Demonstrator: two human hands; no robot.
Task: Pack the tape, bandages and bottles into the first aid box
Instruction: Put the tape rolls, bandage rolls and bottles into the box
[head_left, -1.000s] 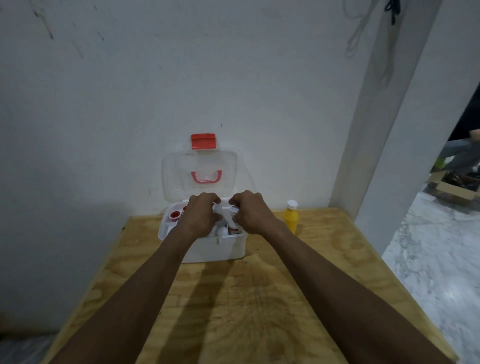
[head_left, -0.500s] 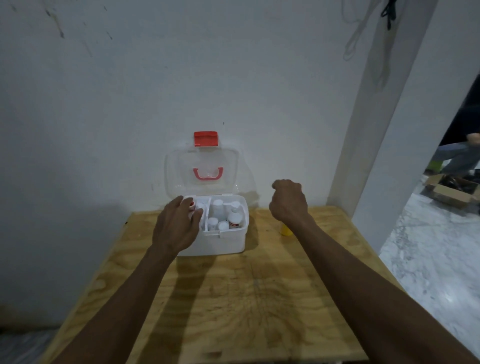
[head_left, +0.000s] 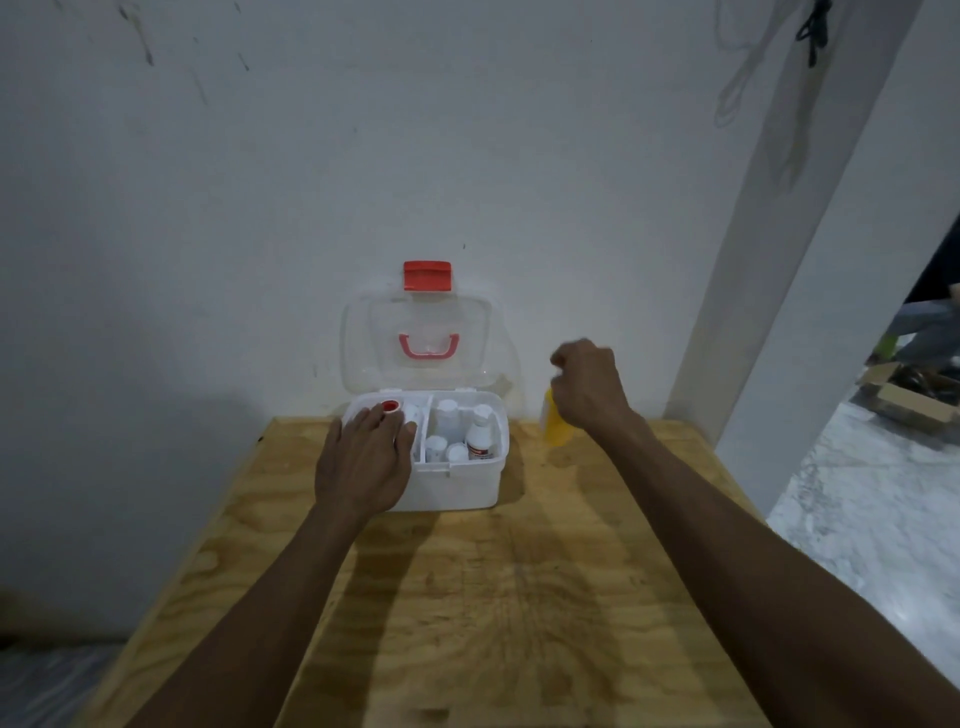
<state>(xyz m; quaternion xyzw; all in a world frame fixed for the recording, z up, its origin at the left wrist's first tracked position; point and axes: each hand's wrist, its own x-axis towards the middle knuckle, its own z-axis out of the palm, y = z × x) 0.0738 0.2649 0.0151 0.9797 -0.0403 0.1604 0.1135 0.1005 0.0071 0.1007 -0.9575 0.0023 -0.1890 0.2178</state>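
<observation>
While the left hand (head_left: 363, 462) is lying flat and open-fingered over the first aid box (head_left: 452, 483), the right hand (head_left: 589, 389) is seemingly gripping the yellow bottle (head_left: 555, 428) on the desk (head_left: 519, 597).

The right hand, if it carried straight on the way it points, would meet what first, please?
Probably the yellow bottle just under the right hand; whether they already touch is unclear.

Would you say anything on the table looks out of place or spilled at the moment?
Only one thing stands out: the yellow bottle stands on the table to the right of the open first aid box, not in it, while white bottles already sit inside. The right hand is at it. Nothing looks spilled or damaged.
</observation>
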